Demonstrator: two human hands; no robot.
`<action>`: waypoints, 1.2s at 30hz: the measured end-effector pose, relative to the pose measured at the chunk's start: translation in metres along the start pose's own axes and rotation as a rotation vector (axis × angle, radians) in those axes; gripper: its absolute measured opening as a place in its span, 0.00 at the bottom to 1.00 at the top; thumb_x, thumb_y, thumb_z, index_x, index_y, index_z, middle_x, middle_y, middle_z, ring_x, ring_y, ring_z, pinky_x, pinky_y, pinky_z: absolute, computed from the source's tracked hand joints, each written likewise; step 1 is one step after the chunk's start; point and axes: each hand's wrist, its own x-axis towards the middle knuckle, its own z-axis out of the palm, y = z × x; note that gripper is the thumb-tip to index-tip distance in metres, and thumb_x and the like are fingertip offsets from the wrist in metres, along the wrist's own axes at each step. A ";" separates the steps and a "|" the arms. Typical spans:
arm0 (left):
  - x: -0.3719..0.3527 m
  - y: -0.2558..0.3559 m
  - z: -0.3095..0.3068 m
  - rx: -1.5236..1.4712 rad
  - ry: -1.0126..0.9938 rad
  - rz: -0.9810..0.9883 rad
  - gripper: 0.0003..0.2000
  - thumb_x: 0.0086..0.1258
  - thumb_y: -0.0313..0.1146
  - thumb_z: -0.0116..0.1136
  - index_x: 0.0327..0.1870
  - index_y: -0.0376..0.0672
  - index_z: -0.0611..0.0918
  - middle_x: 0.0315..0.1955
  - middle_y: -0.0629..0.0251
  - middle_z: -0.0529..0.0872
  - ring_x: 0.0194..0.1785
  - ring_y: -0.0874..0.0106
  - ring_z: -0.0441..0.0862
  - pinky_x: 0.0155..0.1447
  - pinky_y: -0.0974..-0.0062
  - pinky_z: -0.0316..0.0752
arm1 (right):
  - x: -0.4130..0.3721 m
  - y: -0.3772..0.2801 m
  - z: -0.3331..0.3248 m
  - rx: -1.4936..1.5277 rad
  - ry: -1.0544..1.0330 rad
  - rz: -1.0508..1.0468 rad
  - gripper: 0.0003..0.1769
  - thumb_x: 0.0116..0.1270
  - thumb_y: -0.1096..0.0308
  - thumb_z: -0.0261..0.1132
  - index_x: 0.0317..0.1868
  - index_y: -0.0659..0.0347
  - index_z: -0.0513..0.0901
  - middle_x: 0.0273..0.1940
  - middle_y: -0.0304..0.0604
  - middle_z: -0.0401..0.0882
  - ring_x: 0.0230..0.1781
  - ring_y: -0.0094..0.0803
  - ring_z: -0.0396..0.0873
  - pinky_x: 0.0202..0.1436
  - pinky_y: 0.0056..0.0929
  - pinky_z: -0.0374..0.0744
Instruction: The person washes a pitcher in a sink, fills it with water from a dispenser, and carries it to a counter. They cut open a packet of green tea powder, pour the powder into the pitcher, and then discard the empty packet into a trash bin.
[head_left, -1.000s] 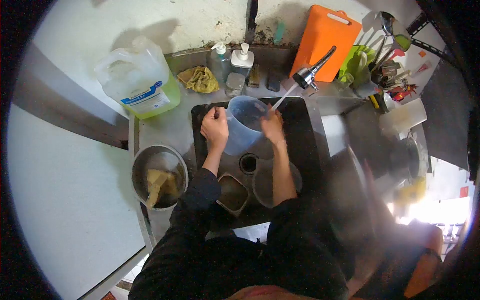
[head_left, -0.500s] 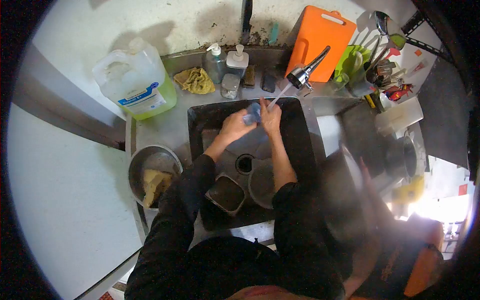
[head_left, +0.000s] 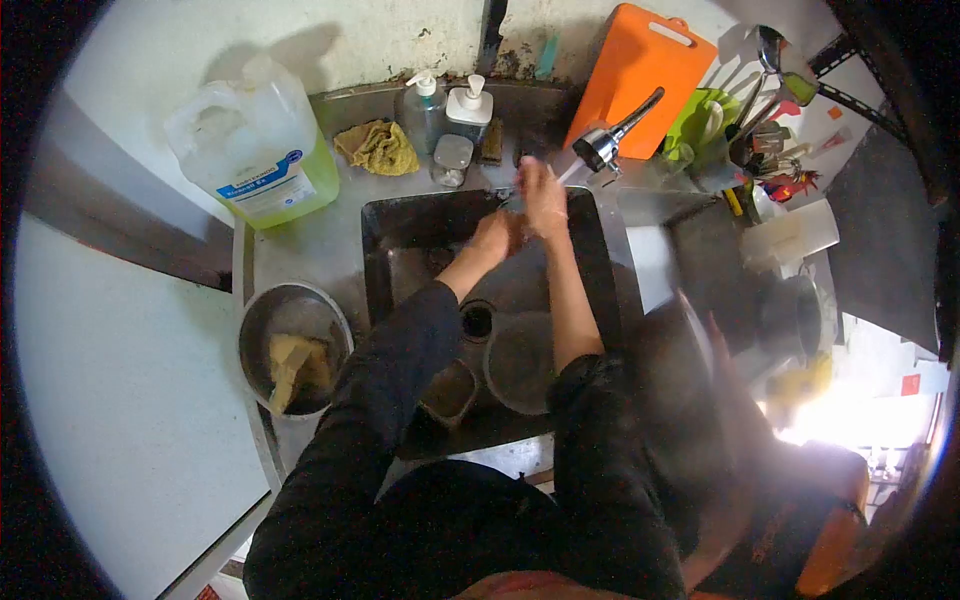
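Note:
Over the far part of the dark sink basin (head_left: 590,400), my hands are close together near the running tap (head_left: 597,150). My left hand (head_left: 495,238) is closed around a small bluish translucent object (head_left: 514,204), mostly covered by the fingers; I cannot make out its kind. Against it, on the right, is my right hand (head_left: 543,205), raised higher under the water stream, its fingers smeared by motion. Below the hands lie a round dish (head_left: 518,370) and a smaller rectangular container (head_left: 450,392) beside the drain (head_left: 477,320).
Left of the sink stand a large jug of green liquid (head_left: 265,150) and a metal pot (head_left: 343,318) with a yellowish piece inside. Behind are a yellow cloth (head_left: 378,148), pump bottles (head_left: 469,105) and an orange cutting board (head_left: 640,85). Another person's blurred arm (head_left: 725,480) is at right.
Both hands have moved up toward the tap, the right one rising above the left. The bluish object is now more hidden between them. The whole view has shifted slightly.

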 end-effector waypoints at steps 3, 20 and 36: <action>-0.006 -0.003 0.008 0.149 0.108 0.171 0.12 0.61 0.37 0.59 0.38 0.36 0.80 0.33 0.46 0.83 0.42 0.49 0.81 0.45 0.53 0.75 | -0.004 0.016 -0.002 -0.018 0.088 0.351 0.23 0.73 0.56 0.49 0.27 0.67 0.76 0.23 0.50 0.74 0.25 0.39 0.72 0.34 0.36 0.71; -0.091 -0.175 0.056 -1.506 0.625 -0.846 0.22 0.62 0.57 0.59 0.38 0.46 0.76 0.22 0.69 0.73 0.17 0.76 0.67 0.24 0.75 0.69 | 0.006 0.022 -0.018 0.765 0.046 0.566 0.14 0.71 0.64 0.53 0.43 0.69 0.74 0.35 0.52 0.79 0.33 0.40 0.81 0.38 0.36 0.83; -0.098 -0.037 0.015 -1.203 0.626 -0.379 0.19 0.63 0.45 0.63 0.47 0.46 0.69 0.19 0.70 0.72 0.19 0.79 0.70 0.21 0.75 0.68 | 0.017 -0.003 -0.042 0.659 -0.048 0.414 0.14 0.68 0.67 0.54 0.47 0.67 0.79 0.42 0.46 0.81 0.43 0.32 0.80 0.46 0.27 0.78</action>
